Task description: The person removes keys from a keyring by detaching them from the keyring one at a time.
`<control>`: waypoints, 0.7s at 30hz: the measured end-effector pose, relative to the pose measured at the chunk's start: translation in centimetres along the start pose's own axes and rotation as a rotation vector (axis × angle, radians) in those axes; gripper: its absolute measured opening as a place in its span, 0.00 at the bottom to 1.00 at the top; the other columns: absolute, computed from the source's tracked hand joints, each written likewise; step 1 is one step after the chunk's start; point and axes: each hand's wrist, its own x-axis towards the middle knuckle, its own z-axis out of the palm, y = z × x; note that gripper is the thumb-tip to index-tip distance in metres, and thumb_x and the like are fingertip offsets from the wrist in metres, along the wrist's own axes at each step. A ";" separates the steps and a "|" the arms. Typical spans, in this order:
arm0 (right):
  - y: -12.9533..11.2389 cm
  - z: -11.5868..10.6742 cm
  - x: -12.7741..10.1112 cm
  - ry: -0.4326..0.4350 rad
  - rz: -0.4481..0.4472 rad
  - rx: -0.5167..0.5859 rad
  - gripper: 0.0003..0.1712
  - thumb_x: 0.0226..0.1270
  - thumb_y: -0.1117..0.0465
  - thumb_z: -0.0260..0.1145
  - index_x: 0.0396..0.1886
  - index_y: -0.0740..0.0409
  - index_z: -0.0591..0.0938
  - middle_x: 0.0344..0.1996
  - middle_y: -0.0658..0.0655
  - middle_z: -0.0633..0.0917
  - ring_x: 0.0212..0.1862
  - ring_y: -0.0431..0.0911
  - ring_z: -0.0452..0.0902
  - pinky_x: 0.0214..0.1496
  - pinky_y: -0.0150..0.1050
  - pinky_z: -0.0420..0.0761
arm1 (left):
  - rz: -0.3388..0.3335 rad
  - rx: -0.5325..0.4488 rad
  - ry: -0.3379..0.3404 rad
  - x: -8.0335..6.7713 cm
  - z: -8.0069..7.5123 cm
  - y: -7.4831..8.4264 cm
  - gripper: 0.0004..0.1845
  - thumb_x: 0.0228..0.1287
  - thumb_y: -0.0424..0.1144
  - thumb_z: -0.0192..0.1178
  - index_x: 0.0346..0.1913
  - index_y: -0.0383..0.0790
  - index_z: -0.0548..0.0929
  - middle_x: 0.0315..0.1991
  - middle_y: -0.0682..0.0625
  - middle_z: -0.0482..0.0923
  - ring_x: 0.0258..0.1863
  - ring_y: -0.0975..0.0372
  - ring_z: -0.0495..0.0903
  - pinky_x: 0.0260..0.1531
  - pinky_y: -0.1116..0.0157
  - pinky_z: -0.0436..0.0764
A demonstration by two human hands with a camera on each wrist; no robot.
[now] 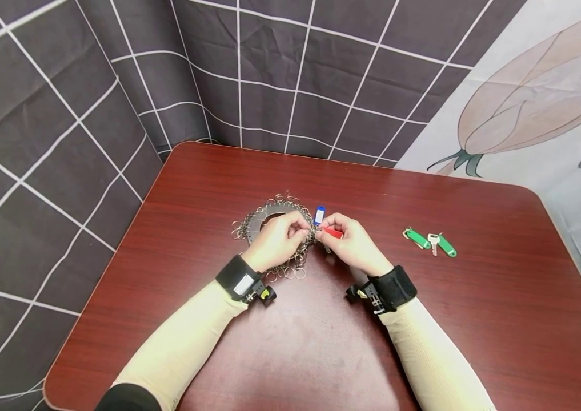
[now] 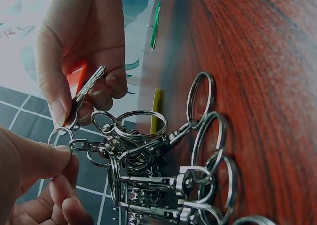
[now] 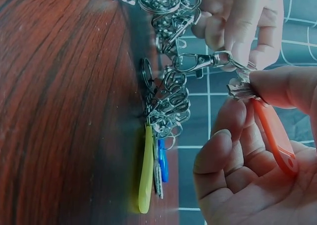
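Observation:
A flat grey ring-shaped rack [image 1: 256, 225], hung round with several metal swivel clasps and split rings, lies under my left hand [image 1: 281, 238]. Thumb and finger of that hand pinch a small split ring [image 2: 51, 136] at the end of one swivel clasp [image 3: 200, 62]. From the other side, my right hand [image 1: 354, 245] pinches a silver key [image 2: 89, 92] with a red key tag [image 3: 275, 136], right at that ring. The tag's far end lies over the right palm. In the right wrist view, part of the ring hides behind the fingertips.
A blue key tag [image 1: 319, 214] lies by the rack's right side, and a yellow tag [image 3: 145, 170] hangs among the clasps. Farther right on the red-brown table [image 1: 501, 297] lie two green key tags [image 1: 417, 238] and a key [image 1: 433, 245]. Grid-patterned cloth [image 1: 269, 74] stands behind.

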 end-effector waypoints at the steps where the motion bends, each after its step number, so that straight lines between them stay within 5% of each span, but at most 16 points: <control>1: 0.0 0.0 0.0 0.001 0.001 -0.001 0.08 0.64 0.61 0.66 0.39 0.58 0.77 0.32 0.68 0.82 0.21 0.64 0.79 0.25 0.54 0.81 | 0.003 0.004 -0.001 0.0 0.0 0.0 0.03 0.64 0.35 0.61 0.38 0.47 0.81 0.21 0.55 0.72 0.20 0.64 0.70 0.22 0.67 0.71; 21: -0.3 0.0 0.1 0.017 0.006 -0.024 0.09 0.65 0.60 0.66 0.40 0.59 0.78 0.30 0.68 0.82 0.21 0.64 0.78 0.25 0.53 0.80 | 0.038 0.089 -0.053 -0.1 -0.4 0.5 0.01 0.66 0.37 0.61 0.38 0.45 0.83 0.24 0.58 0.75 0.24 0.67 0.72 0.29 0.68 0.73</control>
